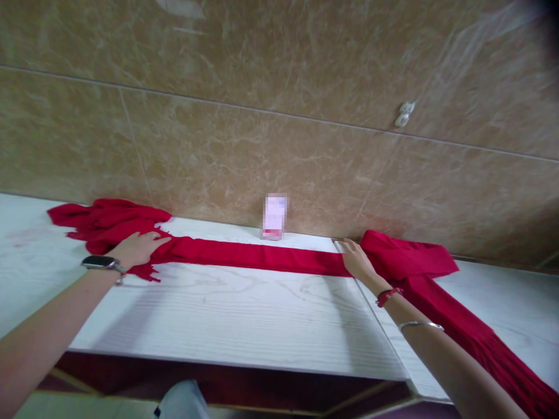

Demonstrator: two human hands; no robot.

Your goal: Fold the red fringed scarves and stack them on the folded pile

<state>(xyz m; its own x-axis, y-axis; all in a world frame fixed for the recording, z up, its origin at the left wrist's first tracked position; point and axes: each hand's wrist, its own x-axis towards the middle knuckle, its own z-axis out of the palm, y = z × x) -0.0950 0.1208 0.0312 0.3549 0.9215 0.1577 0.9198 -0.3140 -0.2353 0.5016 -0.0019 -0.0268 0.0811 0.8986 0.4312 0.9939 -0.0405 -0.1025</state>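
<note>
A long red scarf (262, 258) lies as a narrow flat strip across a white wood-grain tabletop (244, 314). My left hand (138, 250) rests on its left part, fingers stretched over the cloth, beside a crumpled red heap (116, 221) with fringe along its lower edge. At the strip's right end, my right hand (357, 261) lies with fingers extended, touching the cloth. Past that hand, more red cloth (410, 256) is folded over, and a pleated length (476, 331) runs down to the lower right corner. What is under my palms is hidden.
A brown marbled tile wall (244, 151) borders the table's back edge. A blurred pinkish-white rectangular object (274, 215) leans upright against it. A small white fixture (404, 114) is on the wall. A seam (379, 326) divides the tabletops, and the front edge drops off near me.
</note>
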